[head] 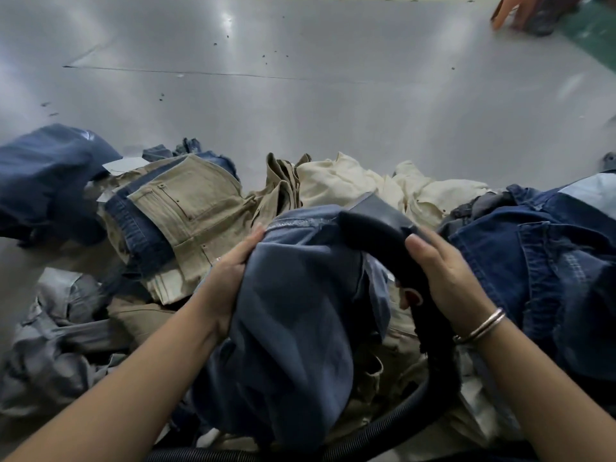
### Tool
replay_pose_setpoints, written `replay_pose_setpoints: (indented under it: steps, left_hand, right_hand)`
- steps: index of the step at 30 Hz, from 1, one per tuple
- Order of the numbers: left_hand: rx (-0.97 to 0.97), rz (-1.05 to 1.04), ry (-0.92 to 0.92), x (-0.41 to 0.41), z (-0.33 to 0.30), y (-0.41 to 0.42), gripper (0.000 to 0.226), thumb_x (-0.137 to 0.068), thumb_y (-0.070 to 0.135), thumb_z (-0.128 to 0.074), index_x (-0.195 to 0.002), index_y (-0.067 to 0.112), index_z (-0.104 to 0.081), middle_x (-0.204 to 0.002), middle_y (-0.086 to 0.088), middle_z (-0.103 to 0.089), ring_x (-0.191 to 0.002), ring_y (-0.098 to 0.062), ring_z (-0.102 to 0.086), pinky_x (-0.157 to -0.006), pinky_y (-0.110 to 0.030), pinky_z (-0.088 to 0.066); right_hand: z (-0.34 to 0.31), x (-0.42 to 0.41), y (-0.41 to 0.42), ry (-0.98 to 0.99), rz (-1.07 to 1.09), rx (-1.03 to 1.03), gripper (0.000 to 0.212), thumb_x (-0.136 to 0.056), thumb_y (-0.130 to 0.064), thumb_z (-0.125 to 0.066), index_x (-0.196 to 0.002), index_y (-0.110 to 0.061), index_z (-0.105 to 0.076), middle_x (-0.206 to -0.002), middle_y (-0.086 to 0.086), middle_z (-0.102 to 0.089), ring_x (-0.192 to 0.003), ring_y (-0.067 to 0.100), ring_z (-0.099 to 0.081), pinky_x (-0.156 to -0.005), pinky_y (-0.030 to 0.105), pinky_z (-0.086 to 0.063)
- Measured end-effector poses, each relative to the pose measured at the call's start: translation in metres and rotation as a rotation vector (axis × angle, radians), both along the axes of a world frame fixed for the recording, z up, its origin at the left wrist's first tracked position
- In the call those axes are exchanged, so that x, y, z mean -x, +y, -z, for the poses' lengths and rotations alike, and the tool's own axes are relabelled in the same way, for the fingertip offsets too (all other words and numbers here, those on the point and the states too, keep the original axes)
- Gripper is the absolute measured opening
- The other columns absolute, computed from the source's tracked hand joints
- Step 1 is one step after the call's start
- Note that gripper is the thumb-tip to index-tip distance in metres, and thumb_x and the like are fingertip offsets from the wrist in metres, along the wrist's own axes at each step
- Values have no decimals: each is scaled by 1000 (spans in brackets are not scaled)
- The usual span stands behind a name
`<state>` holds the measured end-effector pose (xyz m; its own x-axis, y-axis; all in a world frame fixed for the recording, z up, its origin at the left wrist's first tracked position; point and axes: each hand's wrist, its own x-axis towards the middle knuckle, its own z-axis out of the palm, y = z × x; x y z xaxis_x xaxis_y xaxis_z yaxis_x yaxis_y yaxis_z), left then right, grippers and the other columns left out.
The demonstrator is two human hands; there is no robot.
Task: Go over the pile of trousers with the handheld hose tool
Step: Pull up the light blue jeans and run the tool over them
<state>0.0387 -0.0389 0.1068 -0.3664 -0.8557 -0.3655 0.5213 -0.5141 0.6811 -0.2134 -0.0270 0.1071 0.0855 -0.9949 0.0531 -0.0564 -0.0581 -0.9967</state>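
Broadly, table: a wide grey, glossy work surface (300,105) fills the upper half of the frame, specked with dark lint.
Pile: a heap of khaki, cream, grey and dark denim trousers (186,208) spans the lower half, edge to edge.
Garment in hand: slate-blue cotton trousers (293,295) bunched at lower centre, on top of the heap.
Tool: a black handheld hose tool with a curved plastic handle (376,238) sits just right of centre; its long axis runs from lower right to upper left, head aimed at the blue fabric, ribbed hose (393,425) trailing to the bottom edge.
Left hand (230,275): closed on a fold of the blue trousers.
Right hand (446,278): wrapped round the handle, a silver bangle (480,325) at the wrist.
Risk: loose cloth could likely be pulled into the head and block it if the left grip slackens; the hose may snag and topple the heap.
Far hand (513,11): another person's, upper right corner, blurred.
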Motion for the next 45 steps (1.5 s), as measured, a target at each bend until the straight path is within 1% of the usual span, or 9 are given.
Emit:
replay_pose_setpoints:
  steps: [4, 9, 14, 21, 26, 30, 37, 42, 45]
  left_hand:
    - [26, 63, -72, -6, 2, 2, 60, -80, 61, -52, -104, 12, -75, -107, -17, -71, -99, -27, -69, -80, -34, -57]
    - [74, -27, -277, 13, 3, 0, 41, -81, 48, -59, -100, 16, -76, -106, -13, -72, -94, -21, -70, -70, -23, -55]
    - [35, 14, -249, 8, 4, -1, 42, -78, 40, -63, -111, 15, -70, -103, -12, -71, -89, -21, -68, -78, -29, -55]
    - [-80, 27, -92, 1, 8, 2, 46, -80, 44, -59, -107, 9, -73, -108, -16, -70, -94, -23, -69, -74, -28, -57]
    - [-84, 34, -95, 12, 16, 4, 43, -85, 40, -60, -114, 9, -69, -98, -13, -69, -94, -22, -66, -80, -30, -53]
    - [-72, 132, -170, 15, 19, 14, 33, -77, 40, -66, -95, 14, -77, -93, -13, -73, -82, -20, -71, -65, -26, -55]
    - [-30, 45, -5, 13, 20, 10, 55, -82, 56, -55, -106, 10, -74, -107, -16, -71, -100, -25, -69, -81, -33, -56]
    - [94, 92, -72, 27, 25, 12, 37, -77, 17, -62, -113, 13, -69, -104, -13, -71, -94, -23, -68, -78, -29, -57]
    - [189, 99, -132, 35, 26, 16, 53, -77, -2, -48, -124, 19, -61, -120, -8, -67, -109, -20, -65, -90, -25, -53]
  right_hand:
    - [-18, 33, 2, -142, 203, -84, 47, -81, -55, -59, -102, -14, -61, -68, 11, -58, -43, 18, -53, -36, 23, -45]
    - [-35, 21, 23, -4, -77, -40, 32, -76, -54, -56, -94, -31, -67, -66, 6, -65, -45, 13, -58, -38, 22, -44]
    - [-25, -9, 33, 216, -170, 15, 33, -79, -55, -54, -93, -27, -65, -77, -10, -66, -70, 0, -60, -62, 14, -45]
    - [-22, 12, 28, 130, -135, -91, 26, -82, -44, -55, -103, -31, -66, -80, 8, -69, -64, 25, -63, -48, 30, -51]
    - [-13, -5, 24, 237, -142, -71, 43, -73, -60, -54, -96, -25, -64, -76, -5, -66, -68, 9, -63, -60, 25, -50]
    - [-19, -12, 14, 94, 42, -87, 29, -82, -55, -55, -89, -29, -65, -62, -1, -63, -49, 14, -59, -43, 24, -44]
    - [-41, 11, 28, -27, 36, -193, 30, -85, -51, -55, -95, -24, -64, -62, 10, -57, -39, 21, -52, -33, 21, -40]
    - [-38, -15, 48, 29, -51, -322, 46, -69, -62, -54, -95, -25, -64, -60, 3, -62, -43, 20, -55, -35, 24, -42]
    - [-32, -21, 45, 56, 6, -366, 39, -69, -65, -54, -83, -32, -69, -62, -6, -67, -48, 2, -60, -43, 12, -41]
